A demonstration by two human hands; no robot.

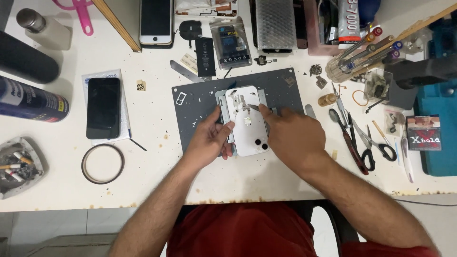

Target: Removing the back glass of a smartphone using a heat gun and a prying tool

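White and back-up, a phone (pixel 247 124) with its twin camera lenses toward the person lies on a metal holder at the middle of a dark grey mat (pixel 281 90) on the pale worktop (pixel 152 176). The left hand (pixel 209 140) steadies it from the side, fingers curled narrow against the phone's left edge and the holder. The right hand (pixel 288 135) rests on the phone's right side, closed around a thin metal tool (pixel 254 108) whose tip touches the phone's upper back, where small pale fragments cling.

Left of the mat, well apart, a black phone (pixel 103 107) lies face up on a paper sheet, with a brown tape ring (pixel 102 163) just below it. An ashtray (pixel 19 164) sits at the left edge. Right of the mat lie pliers and black-handled scissors (pixel 373 145), and behind them a jar of screwdrivers (pixel 354 59). A black battery (pixel 205 56) lies just beyond the mat's far edge.
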